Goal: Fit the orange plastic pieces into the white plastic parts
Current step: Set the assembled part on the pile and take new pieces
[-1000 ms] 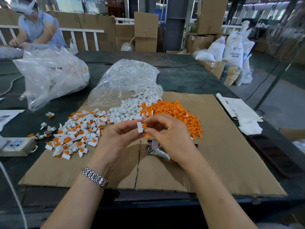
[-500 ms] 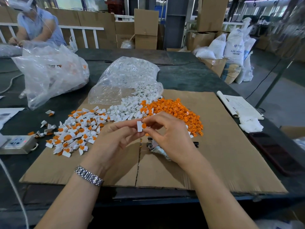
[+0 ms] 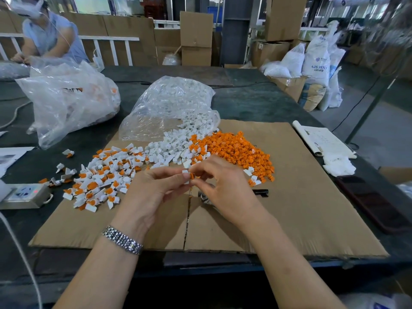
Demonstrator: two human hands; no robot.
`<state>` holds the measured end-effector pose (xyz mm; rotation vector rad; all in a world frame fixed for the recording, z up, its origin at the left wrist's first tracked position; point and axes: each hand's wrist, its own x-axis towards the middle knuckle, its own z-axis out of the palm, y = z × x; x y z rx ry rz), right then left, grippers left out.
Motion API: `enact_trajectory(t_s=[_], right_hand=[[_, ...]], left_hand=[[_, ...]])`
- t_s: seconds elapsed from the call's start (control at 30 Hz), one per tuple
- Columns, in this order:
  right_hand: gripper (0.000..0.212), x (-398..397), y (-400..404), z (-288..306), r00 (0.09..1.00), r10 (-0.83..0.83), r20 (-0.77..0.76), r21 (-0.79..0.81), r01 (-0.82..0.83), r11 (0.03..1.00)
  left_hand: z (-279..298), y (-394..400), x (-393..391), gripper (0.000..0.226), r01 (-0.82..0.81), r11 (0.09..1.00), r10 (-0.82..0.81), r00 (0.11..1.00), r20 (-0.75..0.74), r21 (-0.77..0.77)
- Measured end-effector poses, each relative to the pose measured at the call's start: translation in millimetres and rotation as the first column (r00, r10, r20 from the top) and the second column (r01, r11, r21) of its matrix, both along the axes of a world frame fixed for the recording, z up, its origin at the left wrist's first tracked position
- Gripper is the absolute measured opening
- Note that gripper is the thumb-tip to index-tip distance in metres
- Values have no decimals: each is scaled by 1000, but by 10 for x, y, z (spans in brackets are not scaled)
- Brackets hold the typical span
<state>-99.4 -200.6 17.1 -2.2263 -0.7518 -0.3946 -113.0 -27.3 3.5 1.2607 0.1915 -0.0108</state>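
Note:
My left hand [image 3: 153,188] pinches a small white plastic part [image 3: 186,174] between thumb and fingertips above the cardboard. My right hand [image 3: 225,186] pinches an orange piece [image 3: 192,175] pressed against that part's right side. Behind my hands lie a heap of loose orange pieces [image 3: 236,150], a heap of plain white parts [image 3: 171,148] spilling from a clear bag [image 3: 169,103], and, to the left, a spread of white parts with orange inserts [image 3: 104,175].
A cardboard sheet [image 3: 301,208] covers the dark table. A dark-handled tool [image 3: 259,192] lies partly under my right hand. A power strip [image 3: 24,195] sits left, a second plastic bag [image 3: 66,99] back left, papers [image 3: 321,139] and a phone [image 3: 370,201] right. Another person [image 3: 46,34] works far left.
The orange piece has closed against the white part; both hands stay in nearly the same place, with only slight fingertip shifts.

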Motion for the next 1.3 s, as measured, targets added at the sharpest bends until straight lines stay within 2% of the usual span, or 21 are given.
enact_trajectory(t_s=[0.23, 0.33, 0.4, 0.43, 0.47, 0.53, 0.6, 0.7, 0.8, 0.87, 0.97, 1.13, 1.3], right_hand=[[19, 6, 9, -38, 998, 17, -56, -23, -18, 1000], [40, 53, -110, -49, 986, -31, -166, -51, 23, 998], [61, 109, -282, -81, 960, -158, -232, -310, 81, 947], [70, 127, -369, -103, 945, -221, -239, -468, 88, 880], [74, 135, -442, -127, 932, -265, -248, -583, 75, 809], [68, 143, -522, -174, 918, -292, -268, -674, 38, 738], [54, 148, -520, -210, 930, -270, -250, -674, 33, 738], [34, 129, -419, -199, 940, -273, -206, -674, 66, 736], [22, 110, -351, -90, 909, -299, -291, -541, 101, 835], [21, 114, -318, 32, 884, -262, -386, -433, 77, 898], [22, 144, -226, 159, 838, -189, -511, -381, -24, 924], [21, 135, -53, 224, 717, -101, -690, -187, -41, 982], [21, 85, 14, 252, 717, -39, -696, -131, -73, 989]], left_hand=[[-17, 11, 12, 15, -17, 1000, 17, 998, -61, 8], [-30, 42, 36, 12, -16, 999, 11, 995, -101, -46], [-46, 81, 44, 17, -22, 999, 17, 993, -114, -45], [-58, 110, 50, 21, -33, 998, 27, 992, -123, -48], [-73, 140, 58, 24, -40, 997, 32, 991, -133, -58], [-94, 182, 74, 29, -40, 993, 23, 988, -153, -109], [-107, 196, 89, 28, -53, 983, 21, 983, -182, -174], [-112, 179, 104, 12, -60, 979, 19, 978, -206, -197], [-76, 159, 122, 5, -79, 974, 35, 979, -203, -213], [-49, 149, 133, 13, -102, 970, 63, 982, -177, -222], [-7, 113, 142, 22, -100, 973, 75, 989, -124, -207], [12, 67, 148, 26, -107, 979, 95, 993, -72, -172], [2, 80, 154, 25, -125, 985, 121, 992, -41, -121]])
